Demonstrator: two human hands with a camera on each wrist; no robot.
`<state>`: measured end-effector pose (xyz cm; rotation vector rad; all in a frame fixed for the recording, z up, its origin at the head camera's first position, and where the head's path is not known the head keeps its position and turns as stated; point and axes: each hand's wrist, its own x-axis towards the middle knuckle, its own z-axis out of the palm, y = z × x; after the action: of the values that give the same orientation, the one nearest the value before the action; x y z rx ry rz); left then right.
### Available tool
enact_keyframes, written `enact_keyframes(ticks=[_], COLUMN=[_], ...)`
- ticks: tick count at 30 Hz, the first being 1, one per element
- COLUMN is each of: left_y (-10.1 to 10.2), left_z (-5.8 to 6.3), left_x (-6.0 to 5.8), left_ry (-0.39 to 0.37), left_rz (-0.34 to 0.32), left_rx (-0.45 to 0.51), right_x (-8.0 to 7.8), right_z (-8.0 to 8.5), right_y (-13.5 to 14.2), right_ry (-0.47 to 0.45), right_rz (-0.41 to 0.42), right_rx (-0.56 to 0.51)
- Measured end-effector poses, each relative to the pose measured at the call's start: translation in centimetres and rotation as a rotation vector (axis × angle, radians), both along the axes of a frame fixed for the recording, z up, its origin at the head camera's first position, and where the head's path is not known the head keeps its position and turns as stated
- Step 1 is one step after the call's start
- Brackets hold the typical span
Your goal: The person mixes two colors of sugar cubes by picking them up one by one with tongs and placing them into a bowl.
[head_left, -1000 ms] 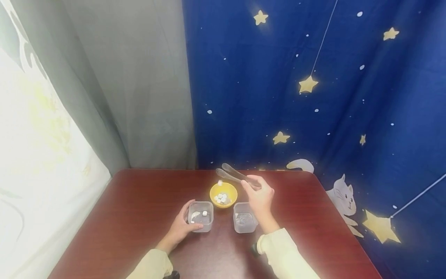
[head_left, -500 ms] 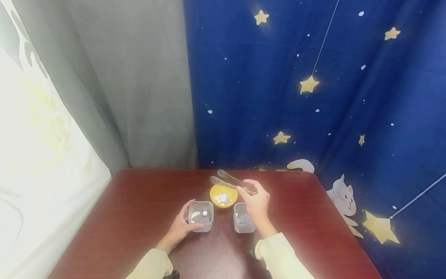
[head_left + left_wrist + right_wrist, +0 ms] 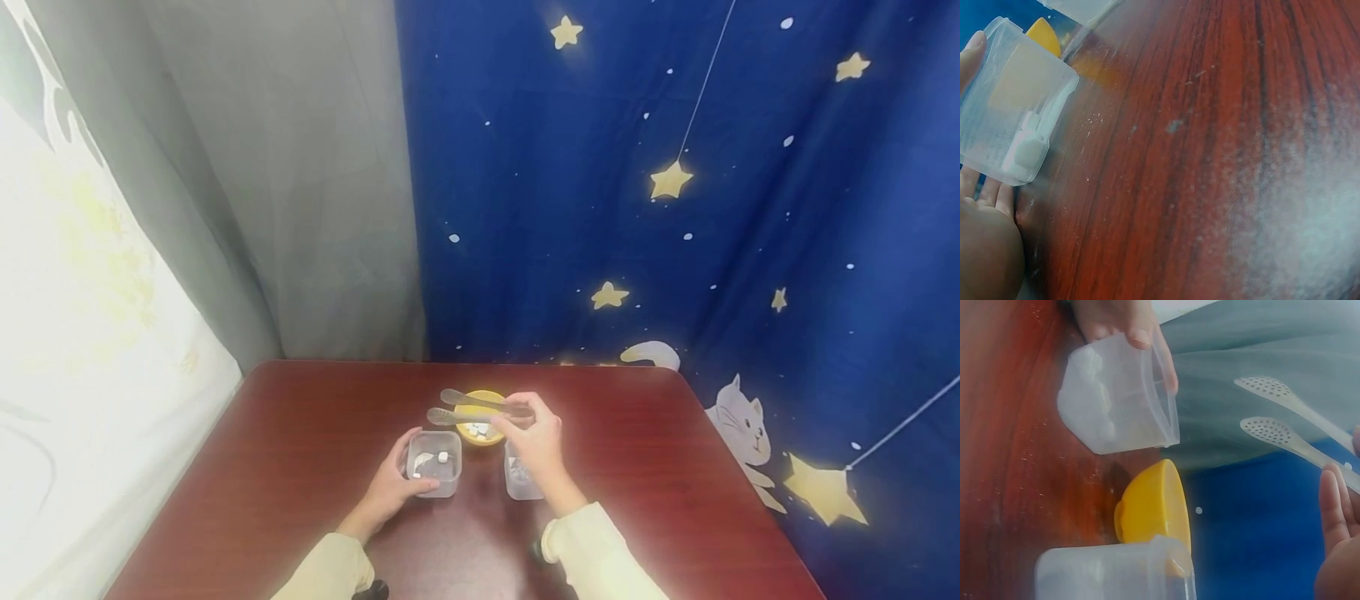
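Observation:
In the head view, my left hand [image 3: 393, 483] grips a clear square plastic container [image 3: 435, 492] by its left side, thumb at the front. A few white pieces, one a small cube [image 3: 443, 457], lie inside it. My right hand [image 3: 536, 437] holds tongs [image 3: 444, 417] whose two arms stand apart. Their perforated tips [image 3: 1266, 430] show in the right wrist view with nothing between them. They reach left across a yellow bowl [image 3: 1147, 506] holding several white pieces [image 3: 478, 431], ending above and behind the container. The tongs partly cover the bowl.
A second clear container [image 3: 522, 490] stands at the right, partly hidden by the right hand. The reddish-brown table [image 3: 300, 433] ends at a back edge, with a grey curtain [image 3: 330, 208] and a blue starry curtain [image 3: 540, 208] behind.
My right hand has moved the tongs left and toward me, lower over the bowl. The white piece seen below their tips a second ago is gone from there. My left hand stays put.

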<state>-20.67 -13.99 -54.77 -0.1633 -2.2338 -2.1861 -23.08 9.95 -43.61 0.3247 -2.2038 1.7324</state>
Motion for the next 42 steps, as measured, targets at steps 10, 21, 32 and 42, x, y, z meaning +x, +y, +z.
enact_keyframes(ticks=[10,21,32,42], left_y=[-0.2,-0.2,-0.1,-0.3], left_z=[-2.8,-2.9,-3.0,-2.9], left_x=[-1.3,-1.3,-1.0,-0.9], left_ry=[0.017,0.004,0.032,0.041], left_rz=[0.034,0.052,0.048,0.029], left_rx=[-0.027,-0.095,-0.104,-0.064], right_x=[-1.1,-0.8,-0.8,-0.8], right_z=[-3.3,-3.9,-5.4,-5.1], right_y=[0.0,-0.5,-1.3,-1.9], right_ry=[0.007,0.038,0.124,0.118], right_rz=[0.049,0.123,0.211,0.243], right_rx=[0.075,0.288,0.372,0.482])
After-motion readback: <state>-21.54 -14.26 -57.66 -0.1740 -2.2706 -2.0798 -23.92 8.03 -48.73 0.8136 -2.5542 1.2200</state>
